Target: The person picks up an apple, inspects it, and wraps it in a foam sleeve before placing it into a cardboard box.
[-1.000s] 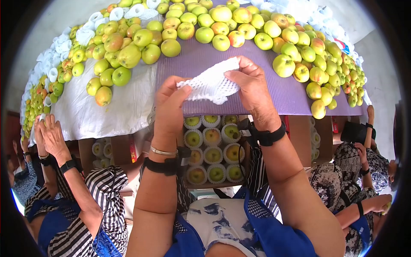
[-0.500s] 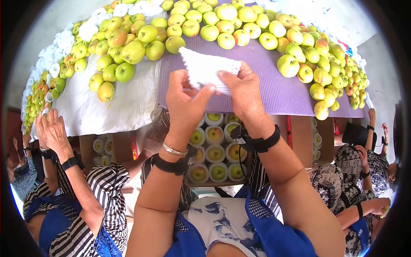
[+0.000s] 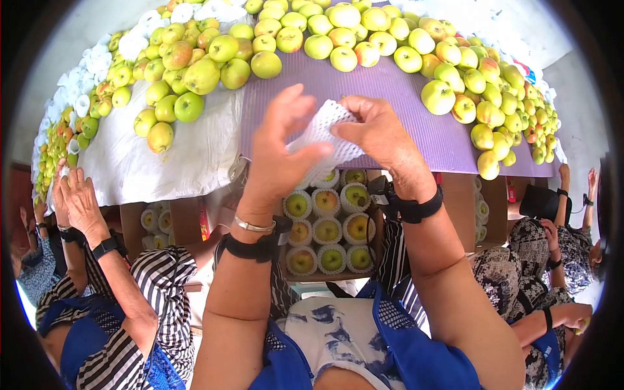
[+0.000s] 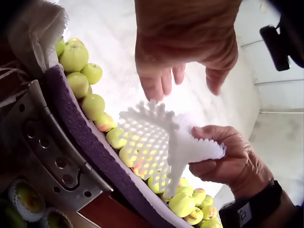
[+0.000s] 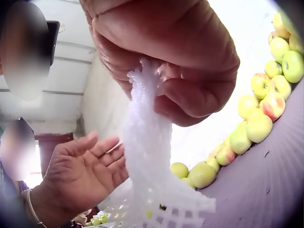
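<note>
A white foam net sleeve [image 3: 333, 133] hangs above the near edge of the purple mat. My right hand [image 3: 383, 133] pinches its end between thumb and fingers; the right wrist view shows the foam net sleeve [image 5: 149, 137] gathered at the grip and flaring out below. Beside the net's other end is my left hand [image 3: 279, 149], thumb and fingers spread and blurred in the head view. In the left wrist view the left hand [image 4: 185, 42] has its fingertips close to the sleeve's wide mouth, holding nothing.
Green and reddish apples [image 3: 201, 78] are piled along the table's far side on the purple mat [image 3: 416, 123] and a white sheet [image 3: 188, 159]. Below the table edge stands a cardboard box [image 3: 325, 277] with apples in foam nets. Other people sit at both sides.
My left hand has let go of the foam net sleeve, and its fingers have spread. The right hand keeps its pinch while the sleeve has gone from stretched flat to hanging downward.
</note>
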